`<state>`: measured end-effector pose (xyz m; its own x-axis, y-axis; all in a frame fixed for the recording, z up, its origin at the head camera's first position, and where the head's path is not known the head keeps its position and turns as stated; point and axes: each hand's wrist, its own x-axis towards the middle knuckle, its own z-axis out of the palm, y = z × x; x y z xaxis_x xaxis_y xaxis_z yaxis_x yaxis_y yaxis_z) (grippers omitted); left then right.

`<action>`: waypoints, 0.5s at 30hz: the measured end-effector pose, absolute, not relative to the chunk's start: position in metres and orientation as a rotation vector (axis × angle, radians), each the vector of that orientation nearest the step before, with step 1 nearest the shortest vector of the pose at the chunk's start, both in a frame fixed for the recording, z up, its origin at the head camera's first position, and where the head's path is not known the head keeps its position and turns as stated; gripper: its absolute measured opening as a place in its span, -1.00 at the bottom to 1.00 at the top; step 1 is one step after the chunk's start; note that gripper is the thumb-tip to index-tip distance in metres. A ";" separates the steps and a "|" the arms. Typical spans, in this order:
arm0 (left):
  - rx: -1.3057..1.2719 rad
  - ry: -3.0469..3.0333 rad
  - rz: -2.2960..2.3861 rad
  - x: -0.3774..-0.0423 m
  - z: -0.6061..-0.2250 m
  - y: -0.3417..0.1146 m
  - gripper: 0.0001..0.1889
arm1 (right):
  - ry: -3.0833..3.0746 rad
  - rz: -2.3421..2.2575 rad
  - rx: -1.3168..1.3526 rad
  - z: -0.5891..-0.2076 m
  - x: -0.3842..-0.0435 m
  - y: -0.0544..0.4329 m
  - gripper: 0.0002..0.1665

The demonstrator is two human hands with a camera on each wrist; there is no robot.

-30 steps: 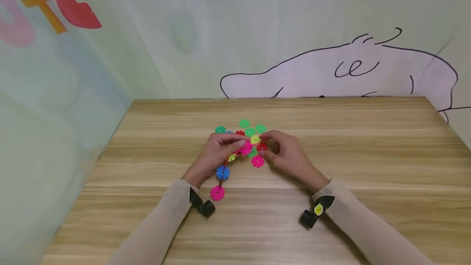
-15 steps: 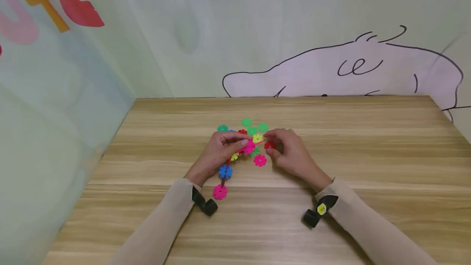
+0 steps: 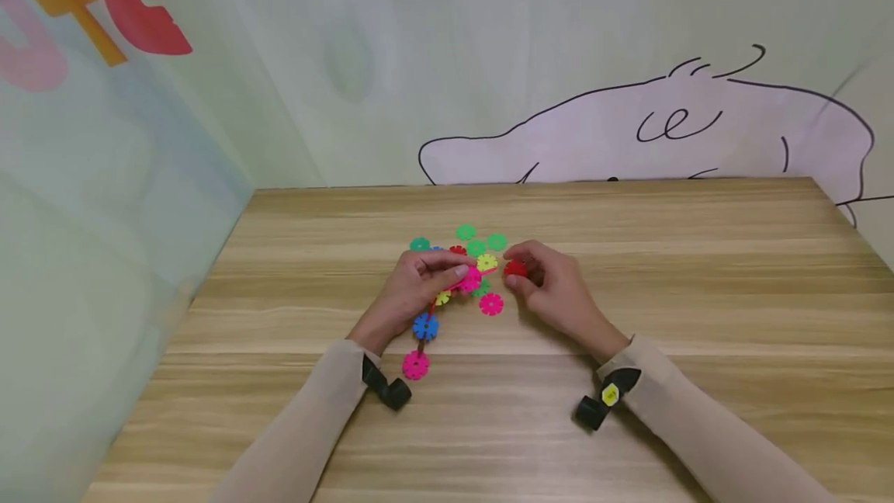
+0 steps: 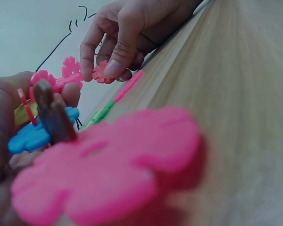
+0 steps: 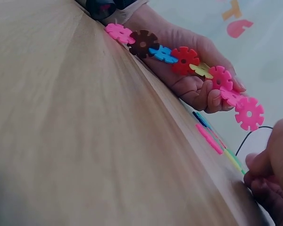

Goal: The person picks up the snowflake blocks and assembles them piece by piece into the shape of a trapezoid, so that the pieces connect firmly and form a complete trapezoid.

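Left hand (image 3: 412,289) grips chain of multicoloured slotted plastic discs (image 5: 189,55) over wood-grain table (image 3: 489,425); right hand (image 3: 560,293) pinches red round slotted plastic disc (image 3: 515,268) near chain's pink free end (image 5: 255,108). Probable step: adding disc. Next likely needs slots aligned.

Hands: two, a left hand (image 3: 412,292) and a right hand (image 3: 559,293).
Linked chain (image 5: 180,56): one, of eight discs; four pink, one brown, one blue, one red, one yellow.
Right hand's disc (image 3: 515,268): one, red.
Table (image 3: 524,425): one.
Loose discs (image 3: 466,232) on it: nine in view, some partly hidden; three light green, one teal, one darker green, one yellow, one pink, one blue, one red.
Sleeves (image 3: 300,410): two.
Wrist cameras (image 3: 591,413): two.
Wall letters (image 3: 133,26), head view: three.
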<state>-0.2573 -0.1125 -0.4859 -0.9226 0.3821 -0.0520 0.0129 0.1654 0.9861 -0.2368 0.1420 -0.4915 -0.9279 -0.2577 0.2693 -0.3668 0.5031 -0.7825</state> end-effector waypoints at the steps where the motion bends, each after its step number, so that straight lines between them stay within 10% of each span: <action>1: 0.379 2.153 1.824 -0.257 -0.486 -0.113 -0.71 | -2.611 1.425 0.524 -0.492 -0.237 0.142 -0.65; 15: 0.382 2.141 1.837 -0.257 -0.485 -0.113 -0.72 | -2.438 1.913 0.353 -0.486 -0.238 0.142 -0.71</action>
